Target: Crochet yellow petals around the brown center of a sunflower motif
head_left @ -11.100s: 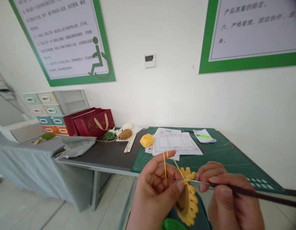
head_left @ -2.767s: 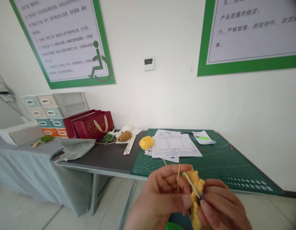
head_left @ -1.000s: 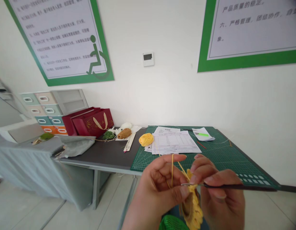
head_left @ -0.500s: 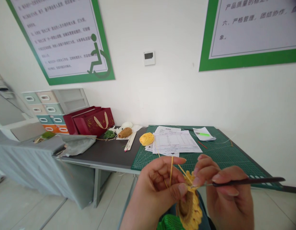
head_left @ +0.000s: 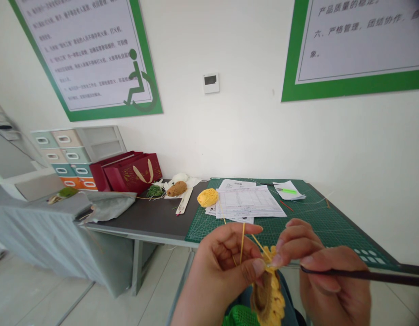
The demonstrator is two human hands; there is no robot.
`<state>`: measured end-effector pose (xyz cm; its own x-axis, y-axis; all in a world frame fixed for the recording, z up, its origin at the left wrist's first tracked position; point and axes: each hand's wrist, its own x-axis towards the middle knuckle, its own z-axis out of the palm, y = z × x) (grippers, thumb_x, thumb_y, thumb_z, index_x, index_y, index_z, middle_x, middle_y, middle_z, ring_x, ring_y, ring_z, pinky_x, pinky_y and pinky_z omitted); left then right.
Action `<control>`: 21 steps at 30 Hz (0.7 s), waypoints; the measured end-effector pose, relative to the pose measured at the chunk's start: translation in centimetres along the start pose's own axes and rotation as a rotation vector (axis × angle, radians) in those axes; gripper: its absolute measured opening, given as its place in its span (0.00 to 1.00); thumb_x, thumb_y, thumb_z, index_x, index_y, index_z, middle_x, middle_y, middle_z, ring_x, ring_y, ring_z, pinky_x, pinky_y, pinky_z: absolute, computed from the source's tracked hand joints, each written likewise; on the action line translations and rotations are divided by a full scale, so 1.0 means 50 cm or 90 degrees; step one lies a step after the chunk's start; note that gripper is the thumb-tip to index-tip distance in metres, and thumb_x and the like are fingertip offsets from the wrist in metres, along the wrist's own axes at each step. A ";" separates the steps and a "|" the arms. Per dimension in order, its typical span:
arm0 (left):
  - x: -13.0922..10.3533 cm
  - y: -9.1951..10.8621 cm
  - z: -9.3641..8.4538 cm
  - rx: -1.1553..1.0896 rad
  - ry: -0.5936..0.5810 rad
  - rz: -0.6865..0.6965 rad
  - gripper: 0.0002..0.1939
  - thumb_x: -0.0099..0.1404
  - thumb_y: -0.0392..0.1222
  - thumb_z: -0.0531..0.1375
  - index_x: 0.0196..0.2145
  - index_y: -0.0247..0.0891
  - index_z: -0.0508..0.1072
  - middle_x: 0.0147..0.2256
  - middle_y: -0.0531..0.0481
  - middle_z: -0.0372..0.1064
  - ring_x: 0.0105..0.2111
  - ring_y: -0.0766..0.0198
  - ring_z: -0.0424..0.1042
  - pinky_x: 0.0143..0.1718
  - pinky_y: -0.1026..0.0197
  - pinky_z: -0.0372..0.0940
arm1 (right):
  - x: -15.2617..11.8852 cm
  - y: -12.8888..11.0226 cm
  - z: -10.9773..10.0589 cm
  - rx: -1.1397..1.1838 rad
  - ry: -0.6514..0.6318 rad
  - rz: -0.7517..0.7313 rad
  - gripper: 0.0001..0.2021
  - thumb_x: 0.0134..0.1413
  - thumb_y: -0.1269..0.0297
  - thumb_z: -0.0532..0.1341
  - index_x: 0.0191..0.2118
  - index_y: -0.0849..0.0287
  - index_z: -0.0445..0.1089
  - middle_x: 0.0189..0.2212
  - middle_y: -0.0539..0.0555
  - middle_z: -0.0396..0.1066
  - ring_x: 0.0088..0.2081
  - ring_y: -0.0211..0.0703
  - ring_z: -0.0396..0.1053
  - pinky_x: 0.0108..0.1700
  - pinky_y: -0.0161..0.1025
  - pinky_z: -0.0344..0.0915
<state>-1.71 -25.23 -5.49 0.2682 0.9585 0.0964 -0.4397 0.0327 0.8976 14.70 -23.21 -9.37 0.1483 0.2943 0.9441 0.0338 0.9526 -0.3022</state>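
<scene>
Green mat (head_left: 311,222) on tbl (head_left: 151,222) w/ yellow yarn ball (head_left: 207,198); L hand (head_left: 223,269) clamps yellow/brown crochet pc (head_left: 274,301), 1 strand (head_left: 242,242) over finger (head_left: 252,228); R hand (head_left: 335,276) grips dark-handled hook (head_left: 369,274).

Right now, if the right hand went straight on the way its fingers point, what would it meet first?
Most likely the yellow-edged crocheted piece, seemingly in contact with the right hand; the left hand appears next, though depth is unclear.
</scene>
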 end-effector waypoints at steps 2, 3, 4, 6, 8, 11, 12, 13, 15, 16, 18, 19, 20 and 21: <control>0.000 0.000 0.001 -0.001 -0.001 -0.001 0.19 0.54 0.35 0.77 0.44 0.36 0.82 0.28 0.54 0.75 0.26 0.69 0.74 0.31 0.65 0.69 | 0.002 -0.001 -0.001 -0.002 -0.002 -0.002 0.02 0.68 0.67 0.59 0.42 0.55 0.68 0.29 0.49 0.81 0.31 0.46 0.75 0.51 0.54 0.61; 0.001 0.000 0.001 0.000 -0.001 -0.003 0.19 0.54 0.35 0.77 0.44 0.36 0.81 0.28 0.53 0.75 0.26 0.69 0.74 0.31 0.65 0.69 | 0.002 -0.001 -0.001 -0.006 -0.002 -0.001 0.02 0.68 0.67 0.59 0.42 0.54 0.68 0.28 0.49 0.81 0.31 0.46 0.75 0.50 0.54 0.62; 0.001 -0.001 0.001 0.002 0.000 -0.004 0.19 0.54 0.35 0.77 0.44 0.36 0.81 0.28 0.53 0.76 0.26 0.68 0.74 0.31 0.65 0.69 | 0.002 -0.001 -0.002 -0.013 -0.005 0.001 0.02 0.69 0.66 0.59 0.42 0.54 0.68 0.28 0.49 0.81 0.31 0.46 0.75 0.50 0.54 0.62; 0.002 -0.001 0.000 0.009 0.000 -0.001 0.19 0.55 0.35 0.76 0.44 0.36 0.81 0.28 0.53 0.76 0.26 0.68 0.74 0.31 0.65 0.68 | 0.000 0.000 -0.003 -0.024 -0.010 0.005 0.02 0.69 0.65 0.59 0.42 0.53 0.68 0.28 0.48 0.81 0.30 0.46 0.76 0.50 0.55 0.62; 0.003 0.000 0.000 0.011 0.001 -0.001 0.19 0.55 0.35 0.76 0.44 0.36 0.82 0.28 0.53 0.76 0.25 0.69 0.73 0.30 0.66 0.68 | -0.001 0.002 -0.004 -0.037 -0.016 0.009 0.02 0.68 0.64 0.59 0.41 0.51 0.68 0.28 0.48 0.81 0.30 0.47 0.76 0.50 0.55 0.63; 0.004 -0.001 -0.001 0.013 -0.001 -0.005 0.18 0.54 0.35 0.76 0.44 0.36 0.82 0.28 0.53 0.76 0.25 0.68 0.73 0.31 0.66 0.68 | -0.001 0.005 -0.010 -0.053 -0.034 -0.009 0.02 0.68 0.65 0.58 0.41 0.52 0.68 0.28 0.48 0.81 0.32 0.47 0.77 0.51 0.56 0.63; 0.004 -0.001 -0.001 0.014 0.000 -0.003 0.18 0.55 0.35 0.76 0.44 0.36 0.82 0.28 0.53 0.76 0.26 0.68 0.73 0.31 0.65 0.68 | 0.001 0.005 -0.015 -0.063 -0.044 -0.021 0.02 0.69 0.65 0.58 0.41 0.53 0.68 0.28 0.48 0.81 0.32 0.47 0.77 0.52 0.56 0.63; 0.004 -0.002 -0.001 0.017 0.002 0.001 0.18 0.55 0.35 0.76 0.44 0.37 0.82 0.28 0.53 0.76 0.26 0.68 0.73 0.31 0.65 0.68 | 0.003 0.003 -0.020 -0.077 -0.058 -0.037 0.03 0.69 0.65 0.58 0.41 0.53 0.68 0.29 0.49 0.81 0.33 0.47 0.77 0.53 0.56 0.63; 0.004 -0.005 0.001 0.025 0.011 0.016 0.18 0.54 0.34 0.76 0.43 0.37 0.82 0.27 0.53 0.76 0.26 0.68 0.73 0.31 0.65 0.68 | 0.010 -0.004 -0.033 -0.123 -0.095 -0.066 0.03 0.68 0.66 0.58 0.41 0.53 0.68 0.31 0.50 0.82 0.34 0.47 0.78 0.54 0.57 0.64; 0.003 -0.006 0.001 0.028 0.016 0.026 0.17 0.54 0.34 0.76 0.43 0.37 0.82 0.27 0.53 0.76 0.26 0.67 0.73 0.31 0.65 0.67 | 0.014 -0.009 -0.039 -0.155 -0.125 -0.085 0.03 0.67 0.66 0.59 0.40 0.53 0.69 0.31 0.50 0.83 0.34 0.47 0.79 0.53 0.57 0.64; 0.002 -0.007 0.002 0.037 0.027 0.047 0.17 0.55 0.33 0.75 0.43 0.37 0.83 0.27 0.53 0.75 0.27 0.68 0.73 0.31 0.66 0.67 | 0.018 -0.020 -0.048 -0.220 -0.184 -0.132 0.03 0.65 0.67 0.60 0.38 0.53 0.70 0.32 0.49 0.83 0.34 0.46 0.80 0.51 0.56 0.67; 0.001 -0.007 0.003 0.044 0.034 0.059 0.17 0.55 0.32 0.75 0.43 0.37 0.83 0.27 0.53 0.75 0.28 0.68 0.72 0.31 0.66 0.66 | 0.017 -0.024 -0.051 -0.249 -0.203 -0.152 0.04 0.64 0.67 0.61 0.36 0.52 0.70 0.32 0.48 0.84 0.33 0.46 0.80 0.50 0.54 0.69; 0.000 -0.007 0.003 0.051 0.040 0.069 0.16 0.55 0.32 0.75 0.43 0.37 0.83 0.27 0.53 0.75 0.28 0.68 0.72 0.31 0.67 0.66 | 0.012 -0.026 -0.051 -0.270 -0.185 -0.147 0.05 0.63 0.65 0.62 0.34 0.51 0.71 0.31 0.47 0.84 0.32 0.45 0.80 0.48 0.53 0.70; -0.001 -0.007 0.004 0.057 0.047 0.076 0.16 0.55 0.31 0.75 0.43 0.37 0.83 0.27 0.53 0.76 0.28 0.68 0.72 0.31 0.67 0.66 | 0.004 -0.026 -0.051 -0.290 -0.164 -0.145 0.07 0.63 0.63 0.64 0.32 0.50 0.72 0.31 0.46 0.84 0.31 0.44 0.80 0.47 0.52 0.71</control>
<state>-1.42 -25.37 -5.72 0.1537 0.9724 0.1757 -0.3856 -0.1047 0.9167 17.19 -24.58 -9.11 -0.1567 0.1486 0.9764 0.4675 0.8820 -0.0593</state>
